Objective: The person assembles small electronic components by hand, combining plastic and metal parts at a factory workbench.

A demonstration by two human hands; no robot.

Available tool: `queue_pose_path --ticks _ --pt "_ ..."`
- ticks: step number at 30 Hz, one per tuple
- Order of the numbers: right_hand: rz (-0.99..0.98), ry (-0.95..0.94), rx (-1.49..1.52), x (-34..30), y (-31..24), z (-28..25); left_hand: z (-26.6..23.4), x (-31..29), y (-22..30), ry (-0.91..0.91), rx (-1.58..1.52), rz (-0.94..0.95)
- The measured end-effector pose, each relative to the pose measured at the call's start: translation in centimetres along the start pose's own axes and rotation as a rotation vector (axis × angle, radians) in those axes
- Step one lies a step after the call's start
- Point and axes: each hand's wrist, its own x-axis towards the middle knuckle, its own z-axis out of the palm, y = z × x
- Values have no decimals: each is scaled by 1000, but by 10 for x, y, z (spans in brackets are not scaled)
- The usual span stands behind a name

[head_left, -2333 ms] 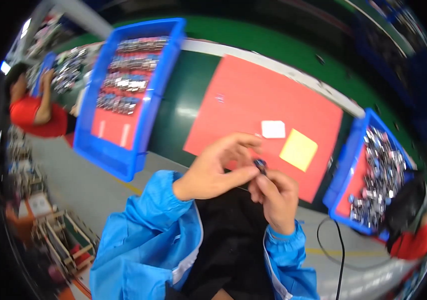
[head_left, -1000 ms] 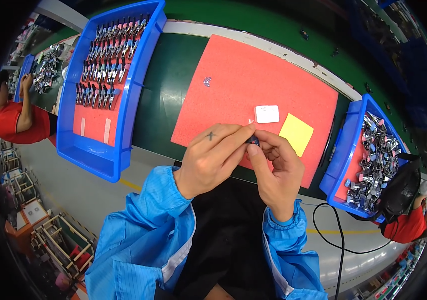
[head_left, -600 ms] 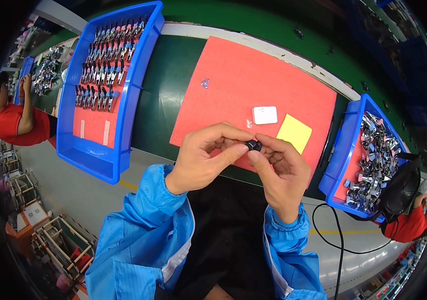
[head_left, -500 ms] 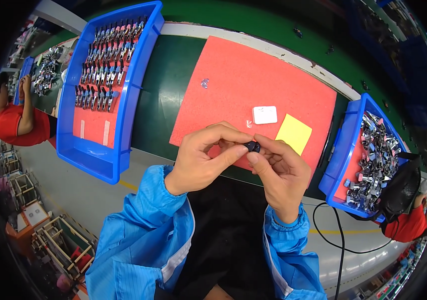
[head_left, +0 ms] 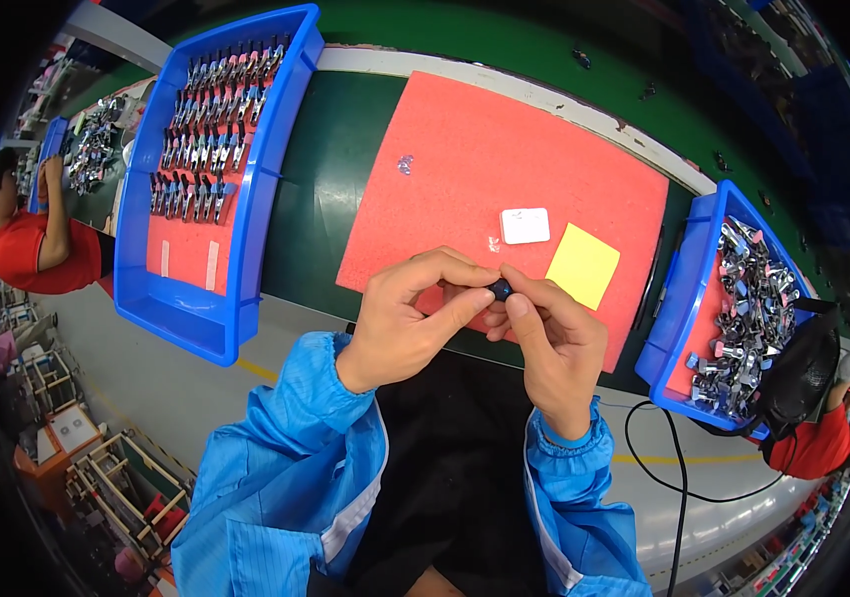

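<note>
Between my fingertips is a small dark, rounded piece (head_left: pixel 500 289), its exact kind too small to make out. My left hand (head_left: pixel 413 310) pinches it from the left with thumb and forefinger. From the right, my right hand (head_left: pixel 556 343) grips it the same way, so both hands hold it together. They hover over the near edge of a red foam mat (head_left: pixel 485 149). Just beyond the fingers a white rounded-square box (head_left: pixel 526 226) rests on the mat, beside a yellow paper square (head_left: pixel 583 266). A small clear plastic bit (head_left: pixel 494 245) lies left of the box.
On the left, a blue tray (head_left: pixel 246 229) holds rows of metal spring clips (head_left: pixel 202 149). At right, another blue tray (head_left: pixel 666 343) carries a heap of loose clips (head_left: pixel 748 318), with a black bag (head_left: pixel 801 368) against it. A black cable (head_left: pixel 682 468) hangs below. Co-workers in red sit at both sides.
Both hands still pinch the dark piece, which has turned slightly and shows a rounder face. My right hand has shifted a little left, its fingers closer to my left hand.
</note>
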Motion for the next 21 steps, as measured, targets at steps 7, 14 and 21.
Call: queue_pose_path --ticks 7,14,21 --pt "21 22 31 -3 4 3 -1 0 -3 -5 3 -28" --pt "43 14 19 -9 7 0 -1 -3 2 -38 9 -48" --pt "40 15 34 -12 8 1 -2 -6 3 -42 39 -52"
